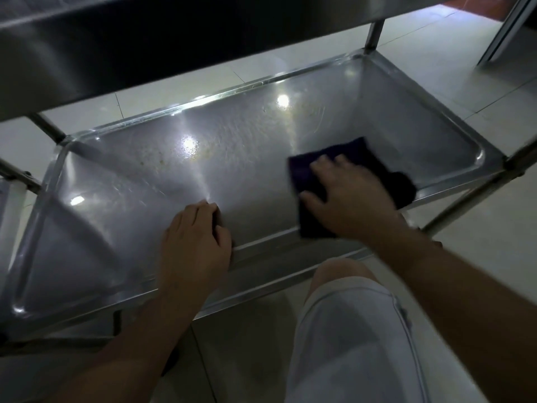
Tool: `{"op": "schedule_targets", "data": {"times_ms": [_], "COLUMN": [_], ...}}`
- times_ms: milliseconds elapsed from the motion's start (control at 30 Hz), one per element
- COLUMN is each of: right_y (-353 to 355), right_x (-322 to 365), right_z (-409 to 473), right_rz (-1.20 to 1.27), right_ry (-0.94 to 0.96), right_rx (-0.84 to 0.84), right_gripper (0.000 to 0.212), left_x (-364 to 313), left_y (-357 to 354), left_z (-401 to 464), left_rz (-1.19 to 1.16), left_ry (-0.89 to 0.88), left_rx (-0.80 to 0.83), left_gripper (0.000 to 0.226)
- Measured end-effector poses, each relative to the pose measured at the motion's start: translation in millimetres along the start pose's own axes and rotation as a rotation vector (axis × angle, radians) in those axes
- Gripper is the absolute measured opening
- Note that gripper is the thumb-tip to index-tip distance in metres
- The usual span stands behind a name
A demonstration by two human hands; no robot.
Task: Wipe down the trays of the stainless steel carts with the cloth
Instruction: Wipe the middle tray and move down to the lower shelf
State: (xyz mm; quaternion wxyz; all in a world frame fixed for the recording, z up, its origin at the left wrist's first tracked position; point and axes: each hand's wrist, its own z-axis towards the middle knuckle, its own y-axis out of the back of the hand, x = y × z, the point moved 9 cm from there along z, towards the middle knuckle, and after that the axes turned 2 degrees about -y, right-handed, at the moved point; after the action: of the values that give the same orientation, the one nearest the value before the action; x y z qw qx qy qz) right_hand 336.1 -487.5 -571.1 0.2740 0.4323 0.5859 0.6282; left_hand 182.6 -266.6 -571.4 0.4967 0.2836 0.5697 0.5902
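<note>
The lower tray point(436, 117) of the stainless steel cart was only partly wiped, by the look of it. Faint curved streaks showed on the far right of its floor, while brownish specks point(162, 162) and a dull film lay across the middle and left, so most of this tray seemed left to do. An upper tray point(87, 48) crossed the far top of the view; whether it was clean could not be told.

The dark cloth point(308, 173) lay flat on the tray floor at the near right, its near edge draped over the near rim. The right hand point(353, 199) pressed down on it, palm flat and fingers spread, gripping nothing. The left hand point(194, 242) was curled over the near rim at the middle, fingers hooked inside the lip, apparently bracing the cart. Both forearms reached forward from low, with a knee point(343, 274) just below the rim.
</note>
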Motion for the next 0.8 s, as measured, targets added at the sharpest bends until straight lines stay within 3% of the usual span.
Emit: {"op": "schedule_targets", "data": {"times_ms": [100, 233, 333, 467, 533, 667, 800], "right_y": [-18, -13, 6, 43, 55, 56, 39], "right_x": [75, 57, -21, -177, -215, -185, -86], "right_z": [-26, -28, -18, -16, -21, -38, -71], "right_rz": [-0.011, 0.006, 0.035, 0.034, 0.052, 0.132, 0.197], "right_ry": [0.223, 0.260, 0.112, -0.323, -0.454, -0.453, -0.217], "right_rx": [-0.007, -0.047, -0.126, -0.128, -0.142, -0.418, -0.601], "right_gripper": [0.069, 0.062, 0.061, 0.052, 0.052, 0.045, 0.033], "left_x": [1, 3, 5, 2, 0, -3, -3], "left_y": [1, 0, 0, 0, 0, 3, 3], "left_z": [-1, -2, -1, -2, -2, -1, -2], "left_rz": [-0.016, -0.038, -0.029, -0.025, -0.021, -0.015, 0.006], "left_ry": [-0.021, -0.040, -0.024, -0.021, -0.022, -0.013, -0.031], "left_rx": [-0.002, 0.026, 0.033, 0.032, 0.023, -0.017, -0.031], "left_gripper": [0.042, 0.039, 0.040, 0.041, 0.041, 0.046, 0.042]}}
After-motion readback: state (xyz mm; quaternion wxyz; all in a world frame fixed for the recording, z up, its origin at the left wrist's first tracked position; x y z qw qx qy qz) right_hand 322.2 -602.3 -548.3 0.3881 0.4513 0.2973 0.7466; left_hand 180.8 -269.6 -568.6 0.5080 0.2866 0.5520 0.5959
